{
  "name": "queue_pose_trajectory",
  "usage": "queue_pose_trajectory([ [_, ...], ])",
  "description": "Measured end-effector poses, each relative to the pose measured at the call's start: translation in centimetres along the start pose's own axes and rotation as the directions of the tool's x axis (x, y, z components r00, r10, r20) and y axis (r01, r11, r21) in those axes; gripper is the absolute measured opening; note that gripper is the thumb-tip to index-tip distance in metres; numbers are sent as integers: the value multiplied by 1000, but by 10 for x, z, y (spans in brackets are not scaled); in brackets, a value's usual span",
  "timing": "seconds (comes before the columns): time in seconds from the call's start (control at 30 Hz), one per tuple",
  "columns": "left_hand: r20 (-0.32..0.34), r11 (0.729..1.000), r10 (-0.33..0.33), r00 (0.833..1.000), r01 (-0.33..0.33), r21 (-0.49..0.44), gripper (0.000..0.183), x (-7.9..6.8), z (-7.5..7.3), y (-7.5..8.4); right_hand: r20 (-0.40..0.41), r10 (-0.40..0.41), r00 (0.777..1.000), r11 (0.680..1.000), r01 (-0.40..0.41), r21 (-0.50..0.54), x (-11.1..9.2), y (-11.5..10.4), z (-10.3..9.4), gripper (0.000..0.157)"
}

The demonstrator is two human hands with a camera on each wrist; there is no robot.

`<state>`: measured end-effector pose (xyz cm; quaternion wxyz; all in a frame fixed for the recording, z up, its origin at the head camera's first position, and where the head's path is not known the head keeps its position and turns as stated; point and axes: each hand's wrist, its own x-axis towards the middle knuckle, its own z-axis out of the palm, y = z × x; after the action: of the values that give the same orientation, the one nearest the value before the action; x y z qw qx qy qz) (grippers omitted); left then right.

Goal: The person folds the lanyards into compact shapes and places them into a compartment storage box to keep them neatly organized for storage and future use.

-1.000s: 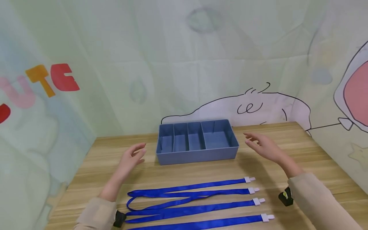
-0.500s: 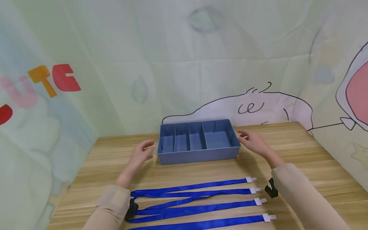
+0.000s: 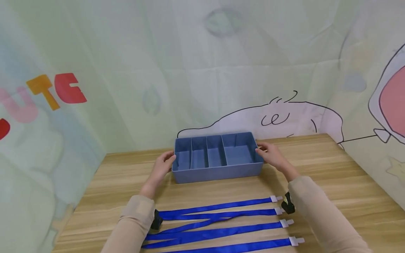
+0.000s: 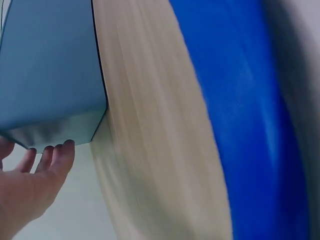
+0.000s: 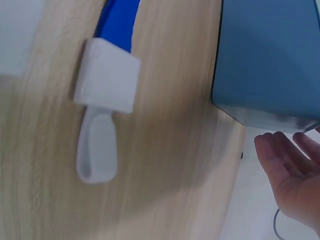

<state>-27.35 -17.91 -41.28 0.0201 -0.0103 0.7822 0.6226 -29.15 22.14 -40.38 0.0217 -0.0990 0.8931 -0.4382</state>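
Observation:
A blue-grey divided storage box (image 3: pixel 218 172) sits near the back of the wooden table, with three narrow compartments and a wider one at the right. My left hand (image 3: pixel 162 165) holds its left end, thumb at the rim and fingers against the outer end wall. At the opposite end, my right hand (image 3: pixel 273 155) has its thumb over the rim and its fingers outside. The left wrist view shows fingertips on the end wall (image 4: pixel 60 131); in the right wrist view the right hand's fingers (image 5: pixel 280 150) are at the other end wall, the thumb mostly cut off.
Several blue lanyards (image 3: pixel 215 233) with white plastic clips (image 3: pixel 286 223) lie side by side on the table (image 3: pixel 332 165), in front of the box. A printed cloth backdrop (image 3: pixel 190 88) stands right behind the table's back edge.
Both hands have moved inward from either side of the box and now hold its two ends. The box and the lanyards stay about where they were.

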Motion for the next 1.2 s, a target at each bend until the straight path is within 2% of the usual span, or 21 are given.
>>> queue_pose_trajectory([
  [0.27, 20, 999, -32, 999, 33, -40, 47, 4, 4, 1, 7, 22, 1000, 993, -23, 112, 3, 1, 0, 46],
  [0.37, 52, 997, -5, 999, 9, -72, 51, 5, 2, -3, 48, 64, 997, 985, -71, 160, 4, 0, -1, 46],
  [0.43, 79, 993, 35, 996, -26, -119, 54, 5, 0, -6, 73, 83, 994, 979, -95, 180, 4, 0, -1, 46],
  [0.57, 104, 986, 45, 994, -27, -164, 54, 4, -1, -6, 91, 84, 992, 972, -102, 211, 4, -1, -2, 45],
  [0.73, 83, 988, -19, 996, 32, -148, 47, 0, 1, 0, 104, 87, 991, 972, -108, 211, 5, -1, 0, 43],
  [0.9, 74, 979, -80, 994, 93, -180, 48, -4, -1, -5, 112, 101, 989, 969, -124, 215, 3, 1, 2, 42],
  [1.07, 122, 955, -138, 983, 165, -247, 54, -11, -8, -5, 134, 116, 984, 960, -146, 238, -3, 0, 1, 41],
  [1.2, 146, 935, -147, 978, 185, -301, 56, -14, -10, -4, 152, 110, 982, 956, -147, 256, -8, 1, -1, 43],
])
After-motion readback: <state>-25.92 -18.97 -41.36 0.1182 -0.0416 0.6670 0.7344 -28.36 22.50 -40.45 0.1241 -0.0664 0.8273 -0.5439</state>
